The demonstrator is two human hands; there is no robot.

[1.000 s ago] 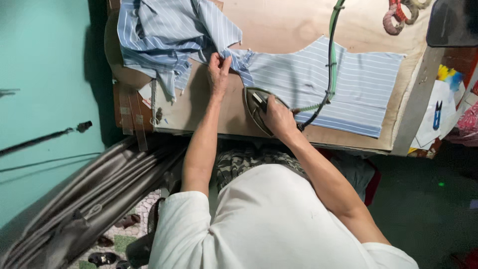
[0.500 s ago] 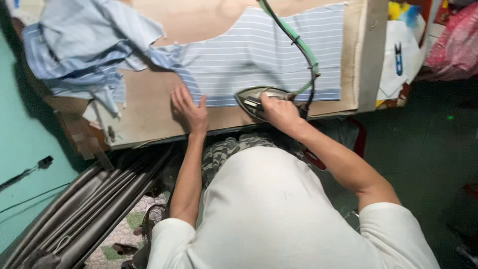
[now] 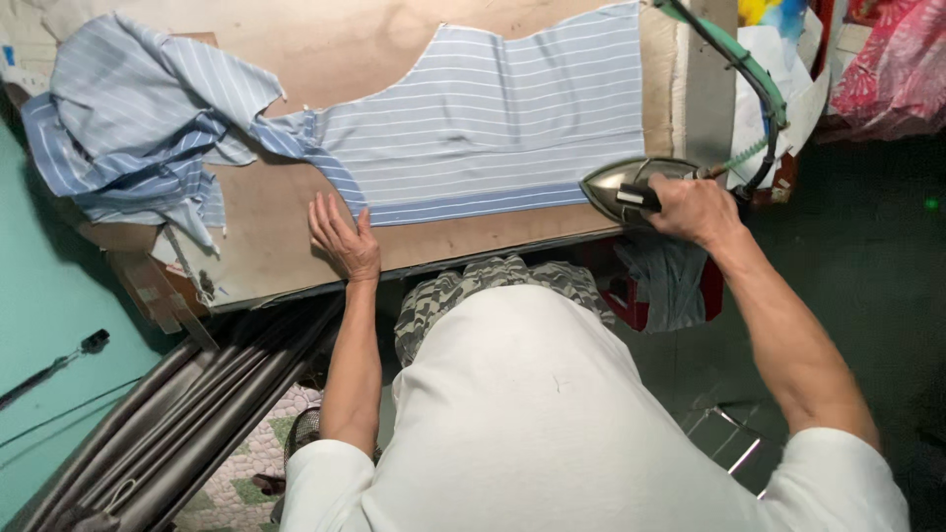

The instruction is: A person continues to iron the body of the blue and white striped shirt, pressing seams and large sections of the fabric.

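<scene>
Pressing work shown from above, with the striped fabric panel (image 3: pixel 493 118) as the landmark. This pale blue panel with thin white stripes lies flat on the padded brown surface (image 3: pixel 286 236), its darker blue band running along the edge nearest the person, presumably so that edge can be reached without leaning across the cloth.

The left hand (image 3: pixel 343 236) rests palm-down on the surface just below the panel's left corner. Its fingers (image 3: pixel 325 209) are extended and slightly spread, grasping nothing; their tips lie at or just against the band's end, a flat placement that suits steadying cloth rather than lifting it.

The right hand (image 3: pixel 696 209) is at the panel's right end, beyond its lower right corner. Its fingers are curled closed around the dark handle of the iron (image 3: pixel 631 182). The iron's pointed metal nose is turned toward the panel and lies just beside the band's right end, at the surface's edge; whether the soleplate touches cloth cannot be told.

A green-sheathed hose or cord (image 3: pixel 759 84) rises from the iron's rear, up and away from the panel, which keeps it off the cloth.

Left of the panel, joined to it by a narrow twist, a crumpled heap of the same striped fabric (image 3: pixel 138 118) is bunched at the surface's far left.
</scene>
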